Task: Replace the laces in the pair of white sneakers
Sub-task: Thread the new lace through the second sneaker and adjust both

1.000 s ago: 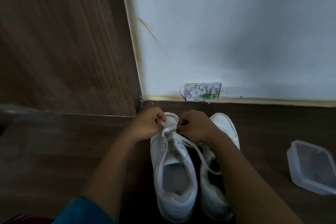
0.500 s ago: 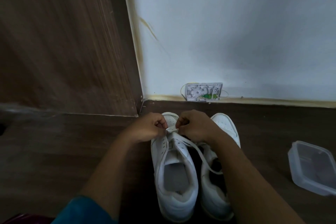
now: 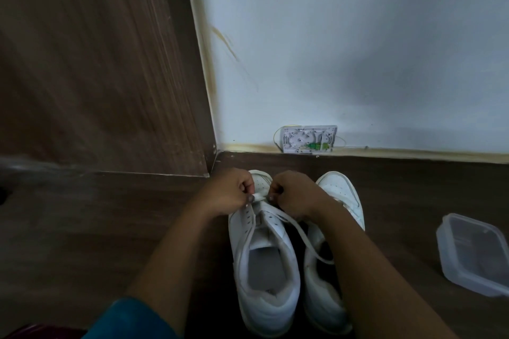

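A white left sneaker [image 3: 264, 270] and right sneaker [image 3: 341, 192] stand side by side on a wooden floor [image 3: 82, 228], toes pointing away. The left hand [image 3: 228, 192] and right hand [image 3: 294, 195] meet over the left sneaker's farthest eyelets, their curled fingers [image 3: 245, 186] pinching the white lace [image 3: 303, 237], which trails near and right. Lacing looks barely begun; next, each end likely needs threading across to the following eyelets.

Right forearm [image 3: 371, 270] is covering right sneaker [image 3: 341, 190]. Left hand [image 3: 225, 192] and right hand [image 3: 294, 195] are hiding the pinched lace [image 3: 303, 234] section. Edge is cropping the container [image 3: 473, 253].
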Motion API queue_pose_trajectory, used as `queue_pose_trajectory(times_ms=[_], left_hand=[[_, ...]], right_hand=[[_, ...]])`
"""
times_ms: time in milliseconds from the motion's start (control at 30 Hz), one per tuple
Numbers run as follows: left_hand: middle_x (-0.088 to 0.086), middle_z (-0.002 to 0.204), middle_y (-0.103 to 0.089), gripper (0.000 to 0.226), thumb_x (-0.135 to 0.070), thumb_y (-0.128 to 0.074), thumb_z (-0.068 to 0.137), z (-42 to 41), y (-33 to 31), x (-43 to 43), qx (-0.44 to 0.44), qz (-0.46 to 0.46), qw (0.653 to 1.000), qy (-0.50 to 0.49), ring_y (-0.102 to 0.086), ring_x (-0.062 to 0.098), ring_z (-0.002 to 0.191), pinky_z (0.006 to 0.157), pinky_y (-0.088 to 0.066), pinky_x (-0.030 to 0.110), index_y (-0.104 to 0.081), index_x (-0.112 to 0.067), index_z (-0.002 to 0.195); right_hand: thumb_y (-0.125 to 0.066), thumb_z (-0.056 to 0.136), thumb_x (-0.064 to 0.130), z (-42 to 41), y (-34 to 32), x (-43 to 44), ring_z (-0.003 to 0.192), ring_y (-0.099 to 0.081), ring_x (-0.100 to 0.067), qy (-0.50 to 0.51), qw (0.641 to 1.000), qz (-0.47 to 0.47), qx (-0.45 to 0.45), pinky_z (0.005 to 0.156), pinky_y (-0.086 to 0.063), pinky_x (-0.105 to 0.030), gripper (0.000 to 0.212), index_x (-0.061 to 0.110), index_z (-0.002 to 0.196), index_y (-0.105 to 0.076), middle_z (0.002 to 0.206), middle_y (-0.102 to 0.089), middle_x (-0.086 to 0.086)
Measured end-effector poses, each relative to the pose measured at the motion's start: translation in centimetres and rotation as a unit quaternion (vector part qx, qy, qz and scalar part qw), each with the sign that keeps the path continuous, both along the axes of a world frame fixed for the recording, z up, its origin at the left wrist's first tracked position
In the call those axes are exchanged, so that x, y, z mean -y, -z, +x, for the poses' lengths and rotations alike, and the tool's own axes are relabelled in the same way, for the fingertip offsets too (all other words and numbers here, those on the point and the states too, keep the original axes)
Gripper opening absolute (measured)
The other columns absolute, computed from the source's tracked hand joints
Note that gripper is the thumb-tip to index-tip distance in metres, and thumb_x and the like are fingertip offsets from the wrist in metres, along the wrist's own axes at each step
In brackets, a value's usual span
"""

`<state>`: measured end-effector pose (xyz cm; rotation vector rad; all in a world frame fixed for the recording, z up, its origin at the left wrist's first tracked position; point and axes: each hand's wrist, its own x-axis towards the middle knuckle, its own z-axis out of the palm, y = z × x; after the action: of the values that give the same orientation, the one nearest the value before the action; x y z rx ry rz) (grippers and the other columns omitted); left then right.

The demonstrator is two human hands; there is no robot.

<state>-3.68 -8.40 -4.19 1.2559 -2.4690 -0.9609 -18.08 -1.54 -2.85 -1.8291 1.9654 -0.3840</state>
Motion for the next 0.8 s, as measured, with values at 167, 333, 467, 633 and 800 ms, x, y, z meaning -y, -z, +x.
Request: queue_pose_trajectory(times_ms=[167, 333, 467, 633, 800], left_hand=[[0.003, 0.067, -0.056, 0.025, 0.009, -0.062, 0.08, 0.1, 0.8, 0.3, -0.107, 0.15, 0.98, -0.078, -0.052, 0.015, 0.062, 0.06, -0.04, 0.026, -0.056, -0.015, 0.078], [0.005, 0.071, -0.055, 0.027, 0.014, -0.05, 0.084, 0.5, 1.2, 0.5, -0.15, 0.261, 0.947, -0.116, -0.047, 0.013, 0.061, 0.051, -0.037, 0.022, -0.06, -0.011, 0.081], [0.004, 0.069, -0.058, 0.015, 0.001, -0.058, 0.086, 0.0, 1.1, 0.3, -0.105, 0.202, 0.969, -0.095, -0.049, 0.013, 0.061, 0.055, -0.04, 0.024, -0.065, -0.01, 0.079], [0.006, 0.062, -0.053, 0.013, -0.008, -0.063, 0.084, -0.5, 0.5, -0.1, -0.032, 0.104, 0.994, -0.03, -0.046, 0.013, 0.056, 0.058, -0.038, 0.028, -0.066, 0.002, 0.077], [0.003, 0.059, -0.052, 0.02, -0.007, -0.063, 0.085, -0.9, 0.9, -0.5, -0.066, 0.117, 0.989, -0.058, -0.044, 0.011, 0.054, 0.055, -0.033, 0.024, -0.062, -0.008, 0.065]], right_hand=[[-0.057, 0.086, 0.013, -0.1, 0.4, 0.2, 0.096, -0.065, -0.023, 0.022, 1.0, 0.002, -0.011, 0.072, -0.042, -0.02, 0.02, 0.006, 0.092, -0.075, 0.099, -0.071, -0.013], [-0.059, 0.084, 0.012, -0.3, 0.3, 0.1, 0.091, -0.064, -0.017, 0.007, 1.0, 0.001, -0.005, 0.064, -0.035, -0.013, 0.017, 0.01, 0.091, -0.074, 0.097, -0.071, -0.008], [-0.062, 0.085, 0.016, -0.3, 0.2, -0.1, 0.093, -0.064, -0.017, -0.001, 1.0, -0.007, -0.011, 0.067, -0.038, -0.017, 0.015, 0.01, 0.093, -0.074, 0.099, -0.07, -0.007], [-0.053, 0.087, 0.012, 0.2, 0.0, -0.2, 0.102, -0.061, -0.028, -0.03, 0.997, -0.028, -0.062, 0.084, -0.042, -0.028, 0.021, 0.005, 0.099, -0.069, 0.106, -0.068, -0.013], [-0.05, 0.09, 0.02, 0.5, 0.3, -0.3, 0.096, -0.06, -0.031, -0.049, 0.992, -0.055, -0.103, 0.067, -0.034, -0.026, 0.019, 0.013, 0.072, -0.052, 0.1, -0.066, -0.016]])
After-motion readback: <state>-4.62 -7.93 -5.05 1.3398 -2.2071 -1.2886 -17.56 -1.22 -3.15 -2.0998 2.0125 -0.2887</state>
